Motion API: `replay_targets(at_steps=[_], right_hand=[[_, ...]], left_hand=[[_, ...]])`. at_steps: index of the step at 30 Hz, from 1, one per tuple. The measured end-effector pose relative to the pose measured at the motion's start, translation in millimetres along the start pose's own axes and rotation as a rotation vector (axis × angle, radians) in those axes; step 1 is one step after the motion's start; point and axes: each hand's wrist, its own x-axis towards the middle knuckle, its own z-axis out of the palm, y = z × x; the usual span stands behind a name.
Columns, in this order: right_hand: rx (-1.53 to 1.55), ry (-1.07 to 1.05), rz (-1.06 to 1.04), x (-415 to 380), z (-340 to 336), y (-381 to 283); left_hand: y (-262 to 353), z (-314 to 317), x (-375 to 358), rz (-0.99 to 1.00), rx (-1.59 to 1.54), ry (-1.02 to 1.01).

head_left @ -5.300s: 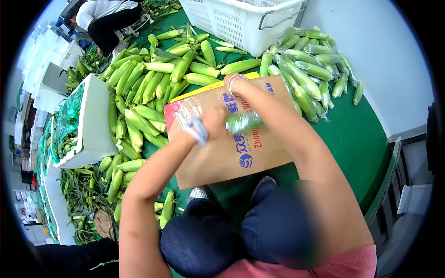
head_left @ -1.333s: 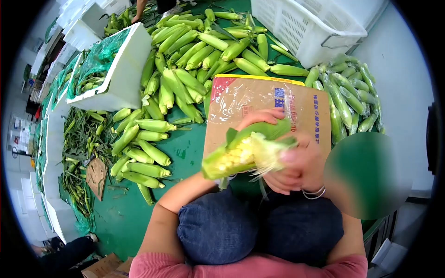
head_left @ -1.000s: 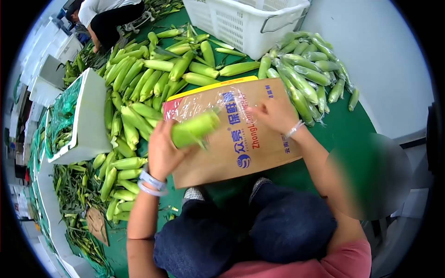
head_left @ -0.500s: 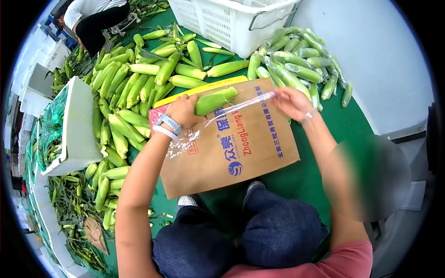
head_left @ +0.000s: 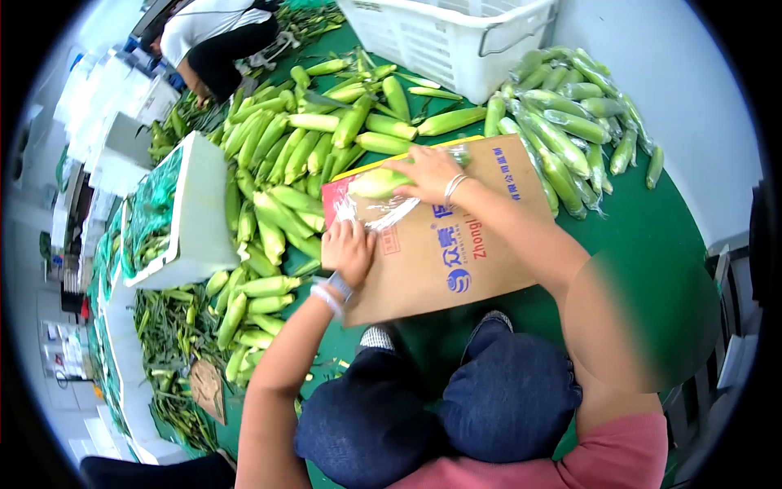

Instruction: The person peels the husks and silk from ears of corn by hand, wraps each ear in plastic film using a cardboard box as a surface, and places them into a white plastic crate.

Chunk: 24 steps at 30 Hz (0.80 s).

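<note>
A green ear of corn [head_left: 376, 184] in its husk lies across the upper left part of a flat brown cardboard [head_left: 497, 253] printed with blue and red lettering. My right hand [head_left: 430, 174] grips this ear from above, its fingers over the right part. Clear plastic film [head_left: 389, 213] spreads below the ear, shiny and wrinkled. At the film's left end is my left hand [head_left: 349, 251], with its fingertips closed on the film's edge. Part of another green piece [head_left: 461, 155] shows beyond my right hand; what it is stays partly hidden.
A heap of husked corn [head_left: 281, 151] lies beyond and left of the cardboard. Film-wrapped ears [head_left: 562, 122] are piled at right, near a white crate [head_left: 440, 49]. A white foam box [head_left: 191, 212] stands left, by stripped leaves [head_left: 167, 326]. Another person [head_left: 216, 41] crouches at the far left.
My right hand has come left from the film's stretched end onto the ear. My left hand has left the ear and moved down to the film. The view has shifted left.
</note>
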Motion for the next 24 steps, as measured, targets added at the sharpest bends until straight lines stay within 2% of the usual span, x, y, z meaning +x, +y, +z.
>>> replay_targets(at_steps=[1, 2, 4, 6, 8, 10, 12, 13, 14, 16, 17, 19, 22, 23, 24], right_hand=[[0.000, -0.005, -0.017, -6.7, 2.0, -1.0], [-0.013, 0.043, 0.029, -14.7, 3.4, 0.9], [-0.043, 0.084, 0.071, -34.8, 3.0, 4.1], [-0.094, 0.082, 0.046, -70.4, 11.7, -12.2], [-0.048, -0.078, -0.008, -110.8, -2.7, -47.3], [0.098, -0.108, -0.116, -147.4, -13.0, -82.2], [0.189, -0.115, -0.158, -164.4, 0.3, -101.3], [0.254, -0.140, -0.139, -157.2, -6.4, -101.5], [0.241, -0.151, -0.138, -144.3, -4.5, -96.7], [-0.080, 0.212, -0.150, -108.1, 4.6, -78.5], [-0.162, 0.188, -0.094, -86.8, 6.5, -68.6], [-0.267, 0.183, 0.017, -32.2, 16.2, -41.4], [-0.210, 0.106, 0.215, 30.0, 17.0, -5.2], [-0.212, 0.108, 0.216, 39.9, 2.8, -1.7], [-0.067, 0.078, 0.344, 48.2, -11.3, 2.9]], left_hand=[[-11.9, -1.9, 1.0, 0.108, 0.114, -0.219], [-18.9, -3.6, -0.2, 0.136, 0.223, -0.293], [-28.5, -33.2, -22.6, 0.064, 0.137, -0.430], [-43.7, -71.6, -45.9, 0.090, 0.007, -0.471], [-41.1, -122.8, -55.4, -0.097, -0.731, -0.739], [-21.8, -148.3, -57.4, 0.176, -1.170, -0.688], [10.8, -137.1, -53.8, 0.469, -1.022, -0.609], [29.7, -128.5, -44.9, 0.559, -0.931, -0.799], [46.1, -120.0, -42.9, 0.562, -0.944, -0.786], [73.4, -101.1, -40.1, 0.286, -0.407, -0.586], [83.2, -92.1, -36.6, 0.296, -0.413, -0.587], [93.5, -75.6, -21.0, 0.240, 0.008, -0.215], [94.1, -63.5, 11.4, 0.232, -0.038, -0.264], [91.1, -52.7, 23.7, 0.188, -0.026, -0.241], [81.3, -39.6, 39.8, 0.209, -0.054, -0.207]])
